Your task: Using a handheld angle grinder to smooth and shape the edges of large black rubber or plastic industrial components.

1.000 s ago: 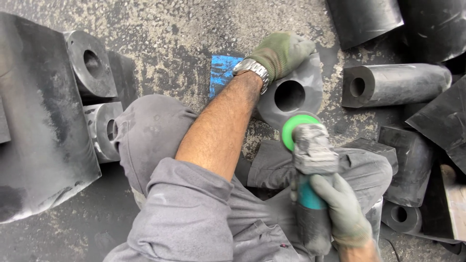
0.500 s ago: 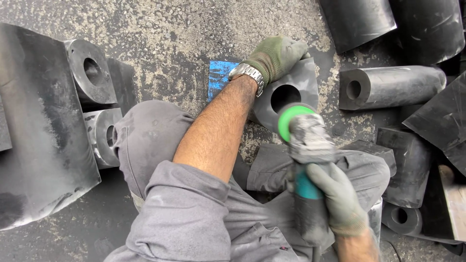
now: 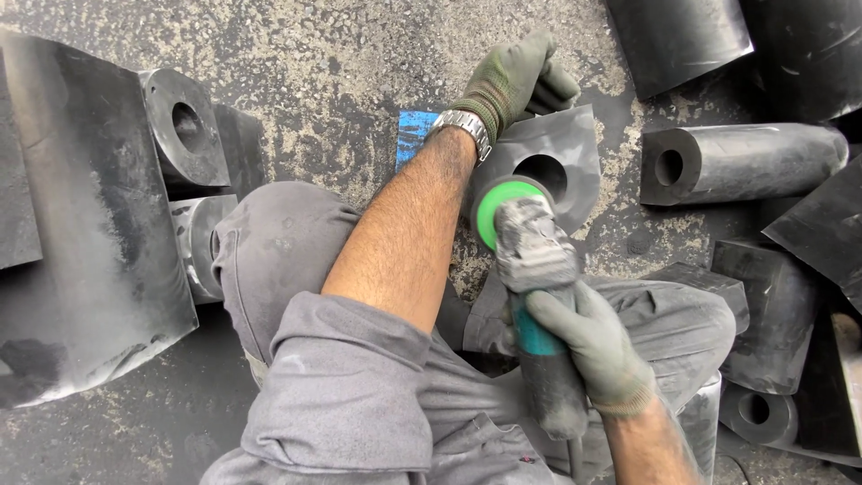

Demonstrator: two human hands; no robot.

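Observation:
My left hand (image 3: 519,83), in a green glove with a metal watch at the wrist, grips the top edge of a dark metal block with a round hole (image 3: 548,166) that stands on the ground. My right hand (image 3: 588,346), also gloved, holds an angle grinder (image 3: 530,269) by its teal and black body. The grinder's green-backed disc (image 3: 496,205) sits against the lower left edge of that block. My knees in grey trousers are spread on either side of the work.
A large dark plate with a welded ring (image 3: 90,216) lies at the left. A thick black tube (image 3: 741,162) and several dark blocks and sleeves (image 3: 763,305) crowd the right side. A blue scrap (image 3: 415,135) lies on the rough concrete.
The grinder has moved left and up, so its disc now meets the block's lower left edge. My left hand keeps its hold on the block.

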